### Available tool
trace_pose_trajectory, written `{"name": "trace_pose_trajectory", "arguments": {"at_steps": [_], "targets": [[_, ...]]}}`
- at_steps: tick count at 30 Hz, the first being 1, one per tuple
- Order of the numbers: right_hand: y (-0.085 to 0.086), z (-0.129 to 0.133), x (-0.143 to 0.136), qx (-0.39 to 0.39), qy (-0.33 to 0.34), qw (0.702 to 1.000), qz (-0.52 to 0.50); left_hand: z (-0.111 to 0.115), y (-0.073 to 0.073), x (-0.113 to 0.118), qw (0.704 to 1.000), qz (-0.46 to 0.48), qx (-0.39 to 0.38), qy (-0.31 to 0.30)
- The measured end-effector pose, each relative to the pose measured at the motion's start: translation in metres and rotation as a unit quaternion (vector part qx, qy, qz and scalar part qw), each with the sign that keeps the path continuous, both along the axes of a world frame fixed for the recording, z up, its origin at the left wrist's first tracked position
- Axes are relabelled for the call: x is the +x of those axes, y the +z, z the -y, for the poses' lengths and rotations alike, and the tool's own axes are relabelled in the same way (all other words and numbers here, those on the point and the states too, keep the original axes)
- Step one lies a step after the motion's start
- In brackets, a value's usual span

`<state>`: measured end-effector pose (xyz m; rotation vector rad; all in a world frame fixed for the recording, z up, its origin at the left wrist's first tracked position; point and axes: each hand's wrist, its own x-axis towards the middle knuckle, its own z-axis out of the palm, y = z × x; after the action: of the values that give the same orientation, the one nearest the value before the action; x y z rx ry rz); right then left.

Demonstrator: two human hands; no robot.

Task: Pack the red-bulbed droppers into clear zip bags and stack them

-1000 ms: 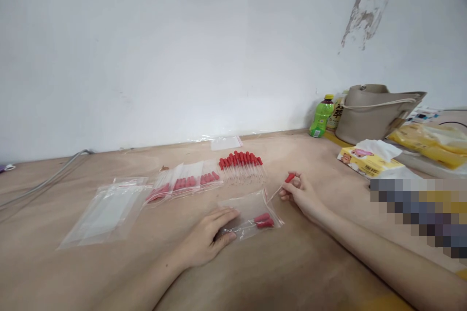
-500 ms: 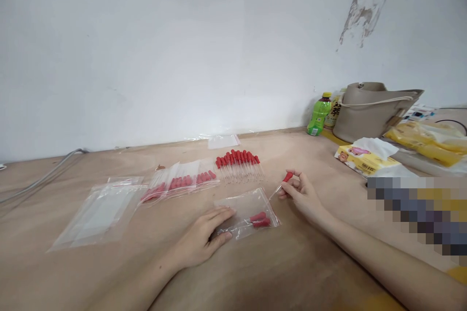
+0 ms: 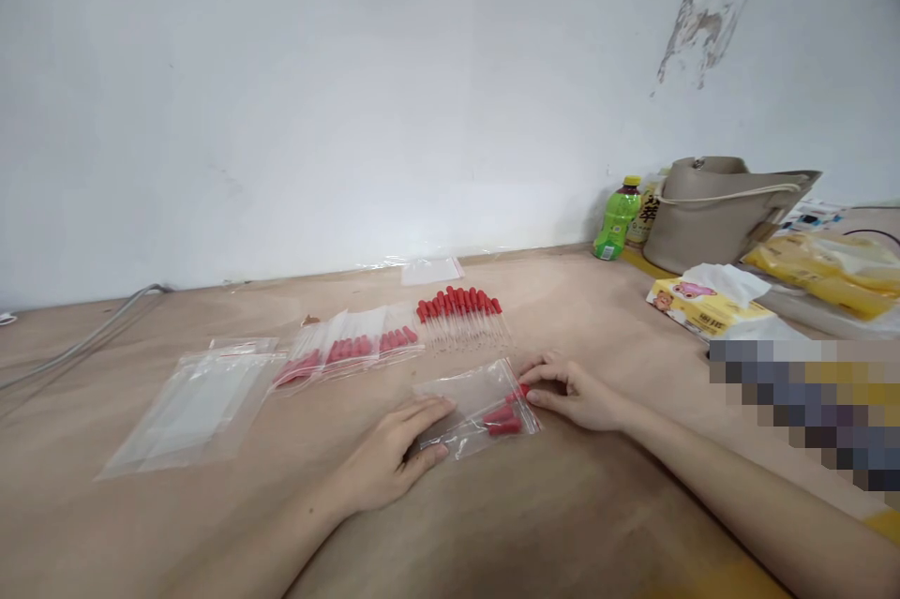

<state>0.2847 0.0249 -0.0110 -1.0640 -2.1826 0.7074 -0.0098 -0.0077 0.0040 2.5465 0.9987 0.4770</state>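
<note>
A clear zip bag [image 3: 468, 388] lies in front of me with two red-bulbed droppers [image 3: 503, 421] inside. On the bag's left end rests my left hand [image 3: 408, 440], its fingers and thumb apart. My right hand [image 3: 562, 390] pinches the red bulb of another dropper [image 3: 518, 391] at the bag's right opening; the dropper's thin tube is inside the bag. Behind the bag is a row of loose red-bulbed droppers [image 3: 460, 313]. Filled bags [image 3: 348, 346] overlap to the left of that row, and flat bags without droppers [image 3: 189, 407] lie farther left.
Near the wall lies another flat bag [image 3: 428, 271]. At the right stand a green bottle [image 3: 617, 219], a grey-beige bag [image 3: 710, 219] and a yellow tissue box [image 3: 693, 304], with yellow packages [image 3: 830, 271] beyond. A grey cable [image 3: 91, 336] runs along the left.
My right hand has moved left and slightly down, bringing its dropper from beside the bag into the opening. My left hand has stayed on the bag.
</note>
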Motion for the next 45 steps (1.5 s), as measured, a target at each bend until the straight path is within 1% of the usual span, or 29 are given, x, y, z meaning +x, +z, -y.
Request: {"name": "trace_pose_trajectory", "arguments": {"at_steps": [3,5,8,12,13,15,17,20,22,24,26,28,31,34,36,37,38,40,41,43,45], "targets": [[-0.005,-0.002,-0.006,0.032,0.01,0.999,0.004,0.0,0.0,0.0,1.0,0.006,0.002,-0.001],[-0.009,-0.003,-0.012,0.038,-0.007,0.999,-0.008,0.0,0.0,0.0,1.0,0.009,0.001,-0.001],[-0.012,-0.002,-0.022,0.034,-0.052,0.997,-0.04,0.0,0.0,0.0,1.0,0.012,0.001,-0.001],[-0.011,-0.003,-0.024,0.017,-0.031,0.997,-0.061,-0.001,-0.001,0.0,1.0,0.01,0.006,-0.001],[-0.01,-0.006,-0.022,0.007,-0.046,0.996,-0.072,-0.001,-0.001,0.0,1.0,0.01,0.007,-0.004],[-0.009,-0.017,-0.018,-0.011,-0.125,0.988,-0.093,-0.001,-0.001,0.0,1.0,0.01,0.007,-0.012],[-0.007,-0.036,-0.013,-0.017,-0.217,0.971,-0.095,-0.001,-0.001,0.0,1.0,0.01,0.006,-0.018],[-0.004,-0.071,-0.012,-0.007,-0.293,0.955,-0.033,-0.002,-0.001,0.0,1.0,0.008,0.004,-0.018],[-0.002,-0.092,-0.016,-0.011,-0.317,0.948,0.018,-0.002,-0.001,0.0,1.0,0.005,0.002,-0.018],[0.001,-0.108,-0.023,-0.022,-0.323,0.945,0.049,-0.002,-0.002,0.0,1.0,0.003,0.002,-0.019],[0.003,-0.118,-0.03,-0.037,-0.321,0.944,0.071,-0.002,-0.002,0.0,1.0,0.004,0.004,-0.019],[0.006,-0.121,-0.033,-0.05,-0.319,0.942,0.092,-0.002,-0.001,0.0,1.0,0.006,0.006,-0.017],[0.011,-0.116,-0.028,-0.063,-0.311,0.942,0.106,-0.001,-0.001,0.0,1.0,0.009,0.007,-0.014],[0.018,-0.101,-0.011,-0.064,-0.297,0.948,0.097,-0.001,-0.001,0.0,1.0,0.01,0.008,-0.018],[0.021,-0.085,-0.001,-0.074,-0.282,0.956,0.028,-0.002,-0.002,0.0,1.0,0.011,0.009,-0.019],[0.02,-0.077,0.002,-0.089,-0.272,0.958,-0.035,-0.002,-0.002,0.0,1.0,0.013,0.01,-0.019],[0.019,-0.068,0.003,-0.107,-0.262,0.953,-0.111,-0.002,-0.003,-0.001,1.0,0.014,0.009,-0.018],[0.012,-0.051,0.001,-0.14,-0.248,0.923,-0.26,-0.002,-0.003,-0.001,1.0,0.017,0.006,-0.016],[0.008,-0.043,-0.003,-0.146,-0.25,0.905,-0.311,-0.002,-0.003,-0.001,1.0,0.018,0.005,-0.016],[0.0,-0.03,-0.012,-0.149,-0.258,0.877,-0.378,-0.002,-0.002,0.0,1.0,0.016,0.002,-0.015],[-0.006,-0.021,-0.022,-0.154,-0.261,0.858,-0.415,-0.002,-0.001,0.0,1.0,0.012,0.001,-0.013]]}}
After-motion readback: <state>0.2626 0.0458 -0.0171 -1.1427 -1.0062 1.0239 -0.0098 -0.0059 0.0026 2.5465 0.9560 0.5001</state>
